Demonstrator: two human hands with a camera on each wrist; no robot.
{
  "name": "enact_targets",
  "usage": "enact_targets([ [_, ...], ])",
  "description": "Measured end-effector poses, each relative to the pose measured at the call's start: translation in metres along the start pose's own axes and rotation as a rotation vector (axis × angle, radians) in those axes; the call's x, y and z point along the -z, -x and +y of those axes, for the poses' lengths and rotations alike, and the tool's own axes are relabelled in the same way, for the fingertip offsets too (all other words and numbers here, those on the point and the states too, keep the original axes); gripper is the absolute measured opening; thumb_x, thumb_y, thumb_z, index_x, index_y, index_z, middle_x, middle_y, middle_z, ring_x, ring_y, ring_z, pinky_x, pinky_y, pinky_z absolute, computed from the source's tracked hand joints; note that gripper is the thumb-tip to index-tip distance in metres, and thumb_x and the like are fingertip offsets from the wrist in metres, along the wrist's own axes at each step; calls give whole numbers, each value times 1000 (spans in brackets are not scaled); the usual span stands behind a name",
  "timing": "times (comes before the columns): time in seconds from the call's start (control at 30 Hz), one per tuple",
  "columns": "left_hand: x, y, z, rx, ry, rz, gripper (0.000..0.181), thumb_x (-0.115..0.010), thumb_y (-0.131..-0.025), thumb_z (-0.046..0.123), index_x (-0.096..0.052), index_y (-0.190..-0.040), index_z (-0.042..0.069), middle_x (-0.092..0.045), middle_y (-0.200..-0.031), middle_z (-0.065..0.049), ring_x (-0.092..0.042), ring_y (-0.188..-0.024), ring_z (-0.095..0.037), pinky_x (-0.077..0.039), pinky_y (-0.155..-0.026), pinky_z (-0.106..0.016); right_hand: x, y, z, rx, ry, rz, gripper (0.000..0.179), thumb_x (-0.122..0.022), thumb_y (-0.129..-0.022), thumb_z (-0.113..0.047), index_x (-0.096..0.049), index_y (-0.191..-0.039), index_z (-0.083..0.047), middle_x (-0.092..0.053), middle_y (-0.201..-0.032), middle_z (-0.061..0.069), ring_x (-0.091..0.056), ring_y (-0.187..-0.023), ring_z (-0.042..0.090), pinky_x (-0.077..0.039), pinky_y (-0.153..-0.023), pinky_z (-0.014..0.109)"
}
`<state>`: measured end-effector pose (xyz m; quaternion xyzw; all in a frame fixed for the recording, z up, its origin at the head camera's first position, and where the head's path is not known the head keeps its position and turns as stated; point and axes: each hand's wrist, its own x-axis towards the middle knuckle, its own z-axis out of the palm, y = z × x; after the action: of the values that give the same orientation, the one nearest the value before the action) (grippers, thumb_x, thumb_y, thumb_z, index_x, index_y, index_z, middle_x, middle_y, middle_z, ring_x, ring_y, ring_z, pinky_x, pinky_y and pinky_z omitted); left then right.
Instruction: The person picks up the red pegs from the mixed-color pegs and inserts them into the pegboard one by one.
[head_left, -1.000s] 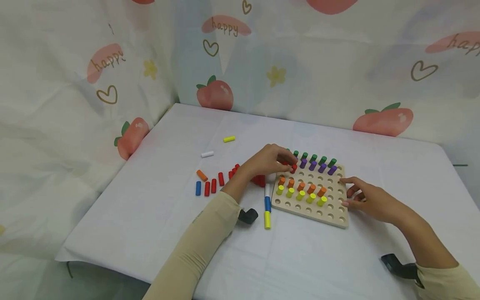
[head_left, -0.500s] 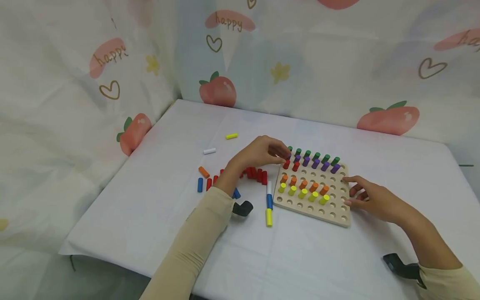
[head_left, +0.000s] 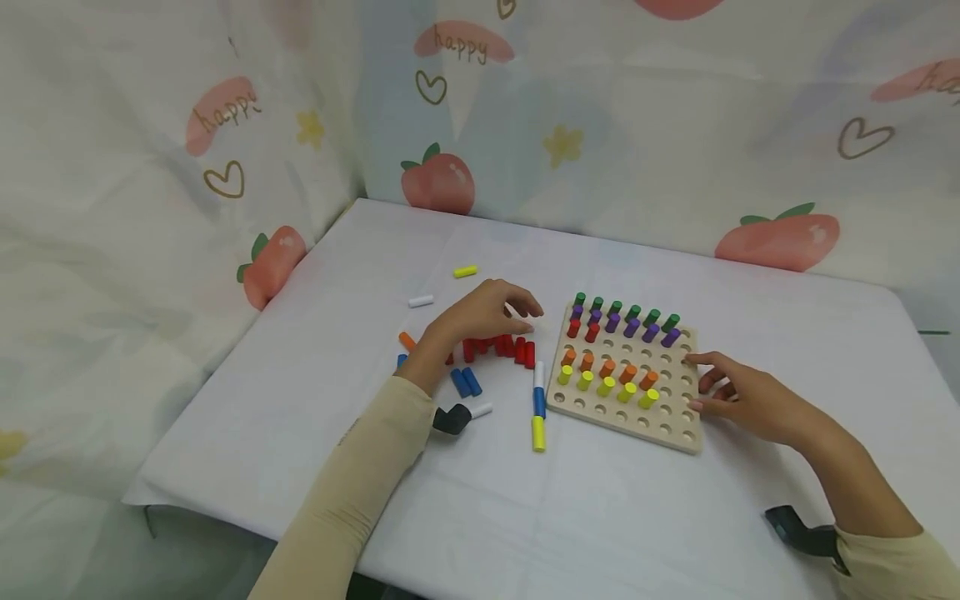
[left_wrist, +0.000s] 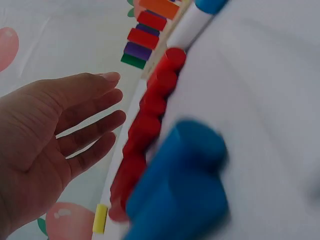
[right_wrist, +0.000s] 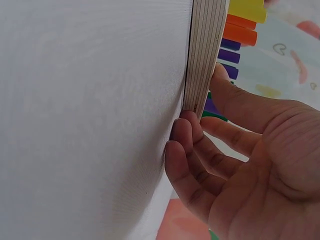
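My left hand (head_left: 483, 312) is empty with its fingers spread, over the table left of the wooden pegboard (head_left: 622, 428). Just beyond its fingertips, a row of loose red pegs (head_left: 520, 350) lies on the cloth; the left wrist view shows these red pegs (left_wrist: 145, 127) beside the hand (left_wrist: 35, 145). My right hand (head_left: 753, 406) holds the board's right edge, thumb at the top and fingers curled against the side (right_wrist: 204, 55). Standing in the board are green (head_left: 633, 312), purple (head_left: 632, 327), orange (head_left: 607, 369) and yellow pegs (head_left: 607, 387), plus two red pegs (head_left: 592, 332).
A white, a blue and a yellow peg (head_left: 538, 433) lie end to end left of the board. Two blue pegs (head_left: 460, 382) rest nearer the left wrist. Farther back are a white peg (head_left: 421, 301) and a yellow peg (head_left: 465, 272). A printed curtain (head_left: 637, 167) hangs behind the table.
My left hand has let go of a red peg, now standing in the board beside another, and moved left over the loose red pegs. The right hand stays at the board's edge.
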<state>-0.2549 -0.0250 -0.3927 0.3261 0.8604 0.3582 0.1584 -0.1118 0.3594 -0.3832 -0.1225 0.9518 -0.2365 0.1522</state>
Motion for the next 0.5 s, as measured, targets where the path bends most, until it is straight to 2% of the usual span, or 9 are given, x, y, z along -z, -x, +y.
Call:
enact_targets([
  [0.13,7,16,-8,24,-37,16,32,-75,-98,19,-72,-129,14,-69,-120,3,-61,-113,-14,-53,-92,-26,1,-2,0,0,2,0,69,-78,-95,-23,-40,-148,0,-61,-110,11,-62,-99,32,-58,-81,46],
  [0.23,11,28,-9,40,-42,52,34,-76,-97,20,-71,-130,14,-69,-121,1,-60,-114,-16,-53,-93,-28,0,-2,1,-6,6,2,69,-78,-94,-23,-41,-148,0,-61,-111,11,-62,-100,32,-58,-81,44],
  [0.5,15,59,-18,157,-24,159,33,-77,-95,16,-72,-128,17,-68,-121,-3,-62,-110,-20,-57,-85,-30,-2,-2,2,13,-9,9,67,-78,-94,-23,-42,-147,0,-62,-110,9,-63,-99,31,-57,-81,45],
])
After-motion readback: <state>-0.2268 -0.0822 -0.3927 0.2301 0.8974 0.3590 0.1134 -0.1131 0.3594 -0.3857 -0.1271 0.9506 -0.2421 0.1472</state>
